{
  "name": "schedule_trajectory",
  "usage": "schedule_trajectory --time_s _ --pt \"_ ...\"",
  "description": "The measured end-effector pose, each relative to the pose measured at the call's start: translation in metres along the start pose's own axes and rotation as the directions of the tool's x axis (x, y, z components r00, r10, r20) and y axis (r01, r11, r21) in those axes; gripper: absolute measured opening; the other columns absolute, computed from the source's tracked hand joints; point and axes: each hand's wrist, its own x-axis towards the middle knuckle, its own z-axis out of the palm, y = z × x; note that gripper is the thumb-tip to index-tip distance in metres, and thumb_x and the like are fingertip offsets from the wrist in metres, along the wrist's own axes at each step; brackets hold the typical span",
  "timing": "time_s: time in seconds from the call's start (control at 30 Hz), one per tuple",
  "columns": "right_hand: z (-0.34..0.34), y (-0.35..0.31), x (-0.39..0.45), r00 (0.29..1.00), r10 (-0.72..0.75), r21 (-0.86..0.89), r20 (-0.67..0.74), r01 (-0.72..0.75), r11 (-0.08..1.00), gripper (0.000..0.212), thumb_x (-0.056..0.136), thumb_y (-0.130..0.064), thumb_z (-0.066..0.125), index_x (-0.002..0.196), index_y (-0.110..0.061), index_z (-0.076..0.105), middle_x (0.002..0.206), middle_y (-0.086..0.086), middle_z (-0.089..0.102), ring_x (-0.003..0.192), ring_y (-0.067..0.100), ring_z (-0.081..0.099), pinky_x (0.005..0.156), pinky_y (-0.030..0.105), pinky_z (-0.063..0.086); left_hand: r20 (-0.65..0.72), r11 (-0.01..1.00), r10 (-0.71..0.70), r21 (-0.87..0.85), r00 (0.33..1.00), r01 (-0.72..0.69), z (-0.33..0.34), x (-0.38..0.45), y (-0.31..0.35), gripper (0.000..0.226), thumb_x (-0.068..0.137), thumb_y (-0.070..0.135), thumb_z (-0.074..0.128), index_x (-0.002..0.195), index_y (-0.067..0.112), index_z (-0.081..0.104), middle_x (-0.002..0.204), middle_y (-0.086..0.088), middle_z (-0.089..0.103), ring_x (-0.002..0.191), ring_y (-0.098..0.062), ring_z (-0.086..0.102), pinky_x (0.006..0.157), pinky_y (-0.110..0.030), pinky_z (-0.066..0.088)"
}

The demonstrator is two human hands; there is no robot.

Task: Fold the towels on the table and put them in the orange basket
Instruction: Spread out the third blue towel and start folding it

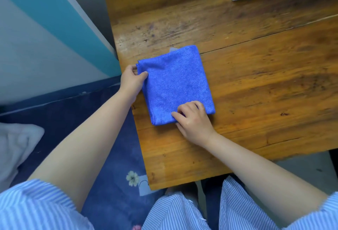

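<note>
Folded blue towel [173, 85] on the bench [256, 83].
Left hand [131, 81] pinched its far-left corner; right hand [193, 120] gripped its near edge.

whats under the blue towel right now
The blue towel lies folded on the wooden table. A small grey tag or scrap pokes out at its far edge. Anything else beneath is covered by the cloth. The right hand grips its near edge.

We see the left hand [132, 79] pinching the folded blue towel's [175, 83] corner; the right hand [193, 120] grips its near edge on the wooden table [256, 83].
</note>
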Motion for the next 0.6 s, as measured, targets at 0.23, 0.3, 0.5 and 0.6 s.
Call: schedule_trajectory --time_s 0.23,0.3,0.5,0.6 --pt "-0.030 0.032 -0.013 0.998 -0.060 0.173 -0.004 0.060 0.983 0.032 0.070 -0.007 0.042 0.100 -0.013 0.051 0.098 0.017 0.070 0.106 0.025 0.046 0.097 0.043 0.039 -0.010 0.920 0.221 0.333 0.975 -0.205 0.004 -0.039 -0.022 0.060 0.090 0.016 0.054 0.141 0.002 0.027 0.142 -0.015 0.035 0.133 -0.026 0.035 0.113 -0.030 0.024" --pt "-0.035 0.044 0.005 1.000 0.016 0.158 -0.025 -0.012 0.987 0.034 0.072 -0.004 0.039 0.102 -0.009 0.053 0.101 0.023 0.068 0.110 0.032 0.047 0.092 0.054 0.043 0.008 0.817 0.345 0.490 0.939 -0.304 0.010 -0.057 -0.027 0.059 0.093 0.015 0.048 0.144 -0.001 0.022 0.151 -0.016 0.022 0.142 -0.027 0.018 0.115 -0.029 0.011" --pt "-0.023 0.050 0.086 0.949 0.041 -0.066 0.314 -0.022 0.998 0.053 0.082 -0.025 0.031 0.120 0.001 0.057 0.133 0.022 0.051 0.124 0.045 0.045 0.100 0.062 0.030 0.233 0.545 0.375 0.728 0.897 -0.416 0.039 -0.073 -0.048 0.064 0.094 0.038 0.017 0.147 0.001 0.016 0.157 -0.014 0.005 0.146 -0.028 0.000 0.118 -0.037 0.000" --pt "-0.017 0.058 0.099 0.855 0.077 -0.079 0.512 -0.042 0.996 0.079 0.076 -0.047 0.003 0.143 -0.014 0.030 0.155 0.007 0.018 0.144 0.028 0.011 0.115 0.049 0.002 0.237 0.497 0.399 0.756 0.886 -0.426 0.040 -0.068 -0.061 0.081 0.081 0.047 0.005 0.146 0.001 0.020 0.156 -0.015 0.012 0.146 -0.030 0.009 0.117 -0.041 0.006"
